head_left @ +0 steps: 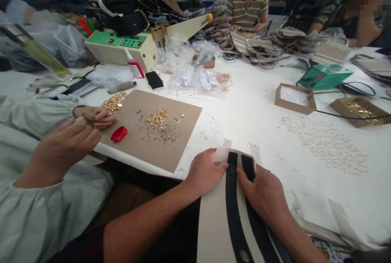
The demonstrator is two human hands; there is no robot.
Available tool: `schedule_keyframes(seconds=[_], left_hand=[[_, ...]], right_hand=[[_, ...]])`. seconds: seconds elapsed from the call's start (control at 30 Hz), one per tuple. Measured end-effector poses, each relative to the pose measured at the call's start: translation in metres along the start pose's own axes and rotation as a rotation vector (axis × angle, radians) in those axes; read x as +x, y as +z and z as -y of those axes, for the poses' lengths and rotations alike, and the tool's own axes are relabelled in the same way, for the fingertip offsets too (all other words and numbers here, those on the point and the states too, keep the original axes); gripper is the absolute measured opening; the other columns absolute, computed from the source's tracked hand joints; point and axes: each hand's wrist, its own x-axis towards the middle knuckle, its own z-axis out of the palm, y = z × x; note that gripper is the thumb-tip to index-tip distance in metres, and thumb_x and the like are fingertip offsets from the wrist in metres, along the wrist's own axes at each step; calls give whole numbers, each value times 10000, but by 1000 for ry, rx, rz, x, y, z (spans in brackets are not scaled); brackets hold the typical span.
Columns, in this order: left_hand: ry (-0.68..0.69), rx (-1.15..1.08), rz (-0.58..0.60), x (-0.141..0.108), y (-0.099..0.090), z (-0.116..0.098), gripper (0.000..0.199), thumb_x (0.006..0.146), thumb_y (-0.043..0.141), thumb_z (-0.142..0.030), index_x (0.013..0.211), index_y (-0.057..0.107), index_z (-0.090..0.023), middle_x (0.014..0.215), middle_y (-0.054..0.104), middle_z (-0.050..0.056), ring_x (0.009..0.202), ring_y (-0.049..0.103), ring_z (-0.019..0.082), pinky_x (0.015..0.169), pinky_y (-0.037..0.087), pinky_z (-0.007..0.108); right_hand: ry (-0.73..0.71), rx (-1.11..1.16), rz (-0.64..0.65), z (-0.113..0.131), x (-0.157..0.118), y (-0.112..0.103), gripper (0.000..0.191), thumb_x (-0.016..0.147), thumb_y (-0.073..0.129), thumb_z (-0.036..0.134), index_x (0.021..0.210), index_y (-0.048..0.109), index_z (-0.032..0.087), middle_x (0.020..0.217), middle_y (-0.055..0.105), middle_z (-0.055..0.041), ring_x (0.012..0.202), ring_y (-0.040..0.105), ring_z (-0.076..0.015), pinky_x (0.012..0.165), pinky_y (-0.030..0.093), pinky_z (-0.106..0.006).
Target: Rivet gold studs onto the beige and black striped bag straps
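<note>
A long beige panel with two black straps runs from the table edge down toward my body. A metal snap or rivet shows low on the left strap. My left hand grips the panel's far left corner, thumb on top beside the strap. On the far right side my right hand is closed round the edge, its thumb pressed near the straps. The far end of the panel curls up slightly between both hands. My fingers underneath are hidden.
At left, a co-worker's hands work above a brown board bearing small gold rings and a red container. Small pieces lie in rows at right, near cardboard boxes and a green device. A cream machine stands behind.
</note>
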Motion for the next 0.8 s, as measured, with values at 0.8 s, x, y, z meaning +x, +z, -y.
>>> schedule_keyframes(seconds=[0.8], left_hand=[[269, 270, -131, -7, -3, -1, 778, 757, 777, -343, 1479, 496, -272, 1616, 432, 62, 1525, 379, 268, 1299, 360, 490]], right_hand=[[-34, -30, -71, 3, 1, 5, 291, 976, 514, 431, 1042, 702, 219, 941, 769, -82, 852, 722, -251, 713, 427, -303]])
